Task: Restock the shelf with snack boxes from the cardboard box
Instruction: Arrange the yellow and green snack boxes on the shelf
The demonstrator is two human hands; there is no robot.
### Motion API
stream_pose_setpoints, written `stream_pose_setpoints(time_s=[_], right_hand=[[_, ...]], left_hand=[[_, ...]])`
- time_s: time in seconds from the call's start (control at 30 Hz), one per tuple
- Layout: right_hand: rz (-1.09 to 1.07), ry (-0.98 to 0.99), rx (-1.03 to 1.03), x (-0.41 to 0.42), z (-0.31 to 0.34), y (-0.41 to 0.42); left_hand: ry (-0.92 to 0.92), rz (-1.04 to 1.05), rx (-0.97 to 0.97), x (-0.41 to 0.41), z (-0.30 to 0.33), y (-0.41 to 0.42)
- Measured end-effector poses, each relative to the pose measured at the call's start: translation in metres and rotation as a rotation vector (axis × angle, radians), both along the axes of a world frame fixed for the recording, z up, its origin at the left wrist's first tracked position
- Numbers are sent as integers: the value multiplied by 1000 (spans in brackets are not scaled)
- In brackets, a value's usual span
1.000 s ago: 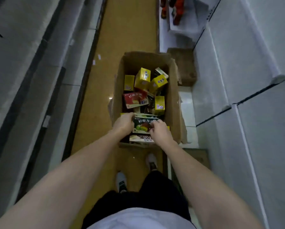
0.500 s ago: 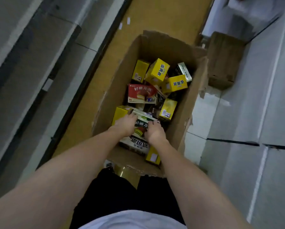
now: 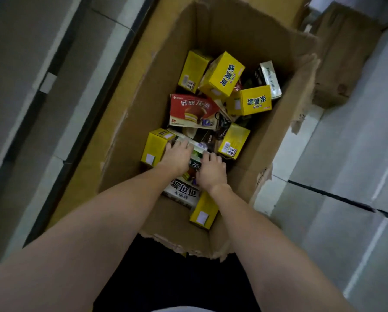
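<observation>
Gripping the dark snack box [image 3: 194, 162] mid-frame, both hands' fingers [image 3: 207, 156] curl around it; lifting may snag the neighbouring yellow box [image 3: 154, 146].

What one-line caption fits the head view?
Both hands, left and right, grasp a dark snack box inside the cardboard box.

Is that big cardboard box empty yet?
No. The cardboard box still holds many snack boxes: yellow boxes and a red box.

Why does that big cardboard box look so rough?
The cardboard box has torn, ragged rims, worst along the near edge and right wall. Inside, the snack boxes lie jumbled at all angles, not stacked.
</observation>
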State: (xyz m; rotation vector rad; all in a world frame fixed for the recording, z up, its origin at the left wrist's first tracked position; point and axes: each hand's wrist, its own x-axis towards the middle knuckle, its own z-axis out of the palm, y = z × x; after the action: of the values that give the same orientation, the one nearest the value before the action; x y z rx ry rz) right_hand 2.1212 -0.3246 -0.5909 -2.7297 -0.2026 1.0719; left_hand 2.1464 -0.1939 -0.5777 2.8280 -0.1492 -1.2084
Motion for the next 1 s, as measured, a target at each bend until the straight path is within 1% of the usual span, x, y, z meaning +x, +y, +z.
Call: stream_pose_setpoints(time_s=[0.1, 0.23, 0.4, 0.47, 0.6, 0.67, 0.83, 0.9, 1.0], right_hand=[[56, -41, -34, 4, 0, 3], [78, -68, -27, 3, 5, 5], [116, -61, 23, -9, 16, 5], [118, -46, 48, -11, 20, 4], [-32, -53, 103, 1, 21, 3], [-63, -34, 117, 13, 18, 3], [11, 134, 80, 23, 4, 4], [68, 113, 23, 19, -2, 4], [80, 21, -39, 17, -6, 6]], left_hand=[[6, -41, 65, -2, 0, -3], [-70, -103, 127, -7, 6, -5], [-51, -155, 180, -15, 14, -3], [-47, -186, 173, -17, 16, 0], [-19, -165, 89, -18, 21, 3], [-33, -188, 66, -15, 23, 3], [-15, -159, 54, -13, 18, 3], [-8, -138, 48, -15, 15, 3], [6, -104, 42, -22, 11, 7]])
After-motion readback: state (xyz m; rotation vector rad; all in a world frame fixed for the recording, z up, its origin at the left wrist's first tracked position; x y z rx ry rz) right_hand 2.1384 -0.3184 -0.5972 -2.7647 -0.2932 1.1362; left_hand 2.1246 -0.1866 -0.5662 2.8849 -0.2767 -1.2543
